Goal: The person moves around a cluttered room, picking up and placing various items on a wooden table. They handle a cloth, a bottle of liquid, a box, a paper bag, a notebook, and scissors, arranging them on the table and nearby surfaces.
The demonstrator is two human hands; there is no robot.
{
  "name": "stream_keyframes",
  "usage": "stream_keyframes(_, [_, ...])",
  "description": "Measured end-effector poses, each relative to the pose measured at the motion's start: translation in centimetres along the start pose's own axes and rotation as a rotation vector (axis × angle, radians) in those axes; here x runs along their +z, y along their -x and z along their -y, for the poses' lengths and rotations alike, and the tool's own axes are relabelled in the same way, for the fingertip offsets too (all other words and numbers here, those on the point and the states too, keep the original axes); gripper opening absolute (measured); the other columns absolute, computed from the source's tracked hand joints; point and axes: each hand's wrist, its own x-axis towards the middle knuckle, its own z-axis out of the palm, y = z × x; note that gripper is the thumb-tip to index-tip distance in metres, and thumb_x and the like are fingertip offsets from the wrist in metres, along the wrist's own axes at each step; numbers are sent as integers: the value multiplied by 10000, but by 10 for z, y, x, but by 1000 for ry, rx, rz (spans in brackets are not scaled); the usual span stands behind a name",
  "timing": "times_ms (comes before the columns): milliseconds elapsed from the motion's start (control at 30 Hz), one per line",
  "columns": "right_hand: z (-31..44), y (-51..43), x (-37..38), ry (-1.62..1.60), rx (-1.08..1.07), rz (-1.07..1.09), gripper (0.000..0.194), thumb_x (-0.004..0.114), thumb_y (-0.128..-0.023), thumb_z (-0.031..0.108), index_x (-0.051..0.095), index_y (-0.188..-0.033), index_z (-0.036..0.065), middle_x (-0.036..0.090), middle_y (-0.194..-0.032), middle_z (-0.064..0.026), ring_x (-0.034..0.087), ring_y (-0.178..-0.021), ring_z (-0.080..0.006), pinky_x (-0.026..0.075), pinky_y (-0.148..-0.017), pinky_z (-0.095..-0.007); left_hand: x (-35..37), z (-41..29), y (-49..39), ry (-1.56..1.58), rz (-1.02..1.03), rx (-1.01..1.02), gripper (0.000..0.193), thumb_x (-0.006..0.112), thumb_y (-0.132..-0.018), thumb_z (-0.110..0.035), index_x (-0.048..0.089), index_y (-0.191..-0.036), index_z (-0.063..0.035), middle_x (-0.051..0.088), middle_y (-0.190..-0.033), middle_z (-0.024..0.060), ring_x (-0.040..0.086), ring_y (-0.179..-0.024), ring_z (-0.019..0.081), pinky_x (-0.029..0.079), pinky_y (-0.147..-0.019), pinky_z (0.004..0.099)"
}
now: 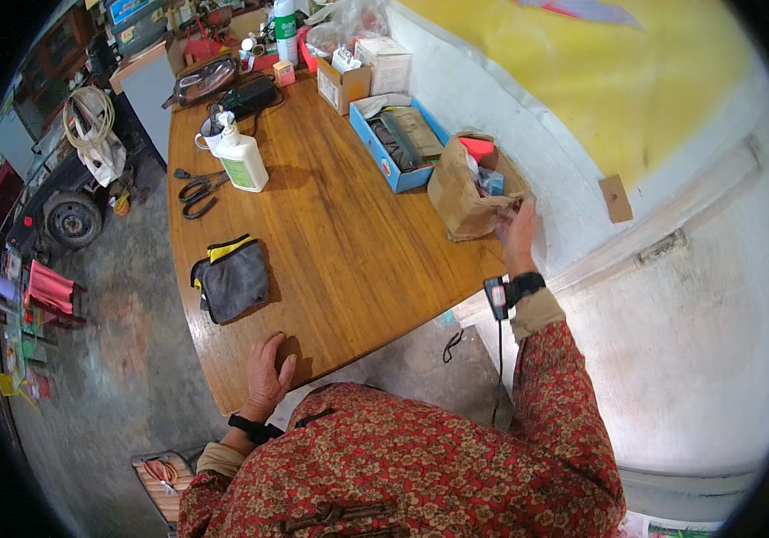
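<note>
My left hand (266, 375) rests on the near left corner of the wooden table (337, 269), holding nothing, its thumb apart from the fingers. A folded grey cloth (236, 286) with black and yellow edging lies just beyond it. At the right, my right hand (521, 232) is against the near right side of a brown paper bag (459, 198). Its fingertips blur into something translucent and pinkish, so its grip is unclear. Inside the bag's open top are a red item (476, 148) and a small blue packet (490, 181).
Black-handled scissors (197, 196) lie near a white pump bottle (242, 161) and a mug (208, 138). Behind the paper bag sits a blue open box (398, 176) along the wall. Cartons and a spray can (285, 33) crowd the far end. A cable (500, 376) hangs from my right wrist.
</note>
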Motion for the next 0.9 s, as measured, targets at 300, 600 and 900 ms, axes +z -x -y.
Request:
stream_keyframes(300, [-56,71,4,112,391,583,466,498,-949,359,442,-1314,75,541,-1182,-79,578,-1010,-204,477,-827,-325,0,7,-9,-46,181,-75,382,620,-810,-247,563,-1119,-30,578,-1096,184,515,-1002,363,413,-870,438])
stream_keyframes(600, [-72,45,27,201,365,589,499,506,-937,361,389,-1351,109,450,-1268,-61,501,-1096,-239,405,-904,-388,31,44,-6,-56,32,12,456,585,-843,-327,520,-1183,-31,544,-1183,173,509,-1082,354,411,-929,430])
stream_keyframes(900, [-74,69,91,296,278,974,427,509,-939,317,436,-1279,67,554,-1047,-62,562,-911,-162,454,-733,-288,49,54,-3,-68,-85,121,402,574,-855,-301,517,-1132,-16,530,-1140,180,508,-1022,351,427,-881,438])
